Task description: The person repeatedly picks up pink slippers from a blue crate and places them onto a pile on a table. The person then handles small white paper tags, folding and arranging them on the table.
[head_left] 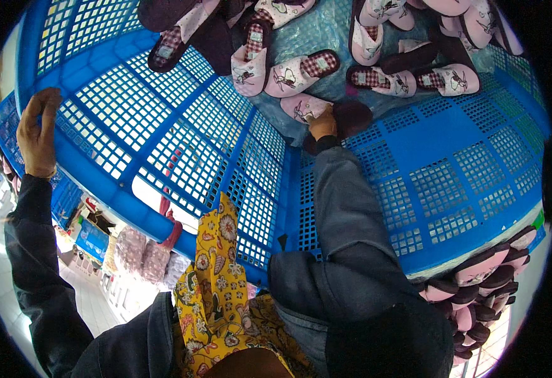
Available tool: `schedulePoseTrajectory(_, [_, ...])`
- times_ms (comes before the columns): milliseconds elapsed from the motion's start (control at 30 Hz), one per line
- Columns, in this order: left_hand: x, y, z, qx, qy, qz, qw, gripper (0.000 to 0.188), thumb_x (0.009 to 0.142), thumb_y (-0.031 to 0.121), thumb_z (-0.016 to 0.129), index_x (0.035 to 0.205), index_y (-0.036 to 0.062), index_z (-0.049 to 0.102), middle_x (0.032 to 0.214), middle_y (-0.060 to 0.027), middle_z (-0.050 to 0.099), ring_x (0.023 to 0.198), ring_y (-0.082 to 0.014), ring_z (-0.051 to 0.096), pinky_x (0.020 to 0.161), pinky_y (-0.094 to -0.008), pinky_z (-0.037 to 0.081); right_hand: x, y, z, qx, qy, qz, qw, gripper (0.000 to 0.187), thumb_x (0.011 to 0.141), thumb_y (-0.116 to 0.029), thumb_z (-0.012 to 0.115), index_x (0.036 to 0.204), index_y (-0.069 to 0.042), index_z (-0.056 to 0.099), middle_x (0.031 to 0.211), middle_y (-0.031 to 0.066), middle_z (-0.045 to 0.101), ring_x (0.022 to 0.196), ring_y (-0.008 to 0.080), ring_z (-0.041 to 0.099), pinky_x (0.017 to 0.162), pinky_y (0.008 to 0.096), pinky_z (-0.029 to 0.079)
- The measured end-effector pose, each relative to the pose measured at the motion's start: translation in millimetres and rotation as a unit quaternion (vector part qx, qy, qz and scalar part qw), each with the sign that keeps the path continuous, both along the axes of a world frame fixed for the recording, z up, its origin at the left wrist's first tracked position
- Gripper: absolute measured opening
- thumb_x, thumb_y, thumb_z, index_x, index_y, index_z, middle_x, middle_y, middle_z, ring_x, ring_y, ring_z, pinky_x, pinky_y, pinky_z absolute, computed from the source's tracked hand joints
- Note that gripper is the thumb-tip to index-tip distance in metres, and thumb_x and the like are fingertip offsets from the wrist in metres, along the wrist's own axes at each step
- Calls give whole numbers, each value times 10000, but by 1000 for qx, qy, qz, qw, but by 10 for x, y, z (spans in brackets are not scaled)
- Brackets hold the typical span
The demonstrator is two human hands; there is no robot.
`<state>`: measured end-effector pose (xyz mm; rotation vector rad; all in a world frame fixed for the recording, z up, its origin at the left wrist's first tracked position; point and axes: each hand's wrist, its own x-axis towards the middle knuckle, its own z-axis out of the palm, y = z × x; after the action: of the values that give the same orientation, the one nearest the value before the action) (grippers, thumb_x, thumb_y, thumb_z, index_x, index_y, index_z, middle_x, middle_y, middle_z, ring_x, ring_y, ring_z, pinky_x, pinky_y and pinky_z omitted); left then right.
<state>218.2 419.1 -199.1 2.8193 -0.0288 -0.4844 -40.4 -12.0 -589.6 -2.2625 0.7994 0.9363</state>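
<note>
My right hand (322,124) reaches down into a large blue plastic crate (419,136) with lattice walls. Its fingers are closed on a pink slipper (300,106) with a printed picture, low against the crate's inside. A dark sole (354,118) shows just right of that hand. My left hand (38,132) is up at the left, its fingers bent over the crate's top rim. Close above the right hand lie more slippers, among them a pink one with a checked insole (301,72) and another pink one (382,82).
Clear plastic sheeting (326,31) lines the crate under several loose slippers. A red strap (172,228) is tied at a handle opening on the left wall. Outside, pink and dark slippers (477,286) are piled at the lower right; blue crates (92,239) and bagged goods (140,249) stand left.
</note>
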Motion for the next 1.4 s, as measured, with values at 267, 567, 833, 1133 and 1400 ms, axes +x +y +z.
schedulePoseTrajectory(267, [1,-79,21,24,1,-11,1000,181,927,134,530,1012,8,630,985,-79,645,913,-148,602,834,-267,451,-21,116,93,62,28,201,977,482,780,-206,630,1218,-97,459,989,216,635,870,394,625,757,474,495])
schedulePoseTrajectory(567, [16,-132,43,40,0,-15,999,185,931,143,534,1022,14,630,976,-78,648,906,-143,603,829,-266,452,135,334,267,-45,-120,161,979,467,872,-138,454,1336,-123,404,1247,218,529,1020,361,600,809,440,508])
schedulePoseTrajectory(833, [40,-76,24,43,7,-15,999,206,935,171,531,1033,19,628,999,-87,647,925,-160,610,837,-281,455,482,167,424,23,-43,113,992,573,848,-182,558,1376,-114,348,1303,173,489,1123,355,532,880,437,467])
schedulePoseTrajectory(1133, [-13,-37,25,43,0,-5,999,202,938,168,521,1032,25,627,1002,-99,644,938,-185,617,847,-290,463,63,-357,436,-166,-220,-30,961,683,704,-267,770,1270,-49,455,1287,206,459,1158,381,456,971,478,370])
schedulePoseTrajectory(1400, [13,3,15,31,5,2,1000,204,932,171,535,1040,21,623,1001,-94,642,943,-173,607,852,-288,457,449,-474,446,-93,-112,-221,964,557,770,-211,657,1208,53,435,1147,296,545,1058,442,536,877,471,450])
